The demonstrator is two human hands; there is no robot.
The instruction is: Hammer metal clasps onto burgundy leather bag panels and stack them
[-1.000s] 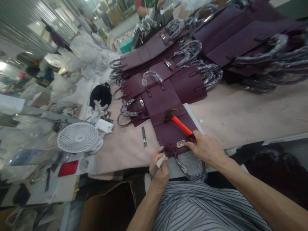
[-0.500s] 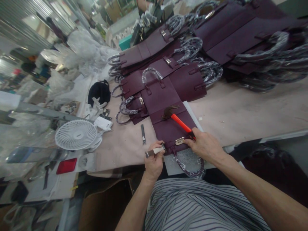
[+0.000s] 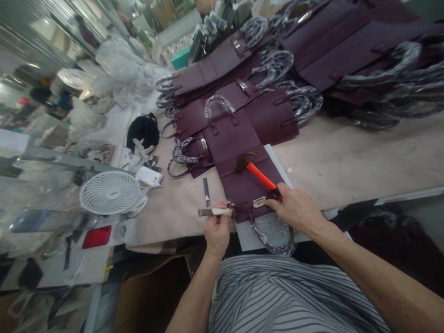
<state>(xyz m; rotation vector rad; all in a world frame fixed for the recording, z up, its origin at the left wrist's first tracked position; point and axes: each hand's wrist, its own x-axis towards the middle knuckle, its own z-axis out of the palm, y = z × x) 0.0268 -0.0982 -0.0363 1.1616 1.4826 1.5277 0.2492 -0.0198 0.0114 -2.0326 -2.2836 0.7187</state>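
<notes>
My right hand (image 3: 297, 208) is closed round the black grip end of a hammer (image 3: 262, 176) with an orange-red handle. The hammer's dark head rests over a maroon bag panel (image 3: 234, 187). Fingertips of that hand touch beside a gold-coloured metal clasp (image 3: 259, 202) at the panel's near edge. My left hand (image 3: 217, 231) pinches a short rod-like tool (image 3: 207, 212), brown-grey at one end and white along the middle, lying nearly level. Its other end, by the panel's left corner, is too small to make out. A plastic-wrapped handle (image 3: 274, 247) hangs toward me.
Maroon bag pieces with wrapped handles (image 3: 307, 101) are heaped at the back and right. A dark metal strip tool (image 3: 206, 192) lies left of the panel. Farther left are a white fan (image 3: 110, 192), a black cap (image 3: 142, 132) and a red case (image 3: 96, 237).
My left hand has shifted left, away from the clasp, and the rod-like tool has turned more level. The right hand and hammer stay almost still.
</notes>
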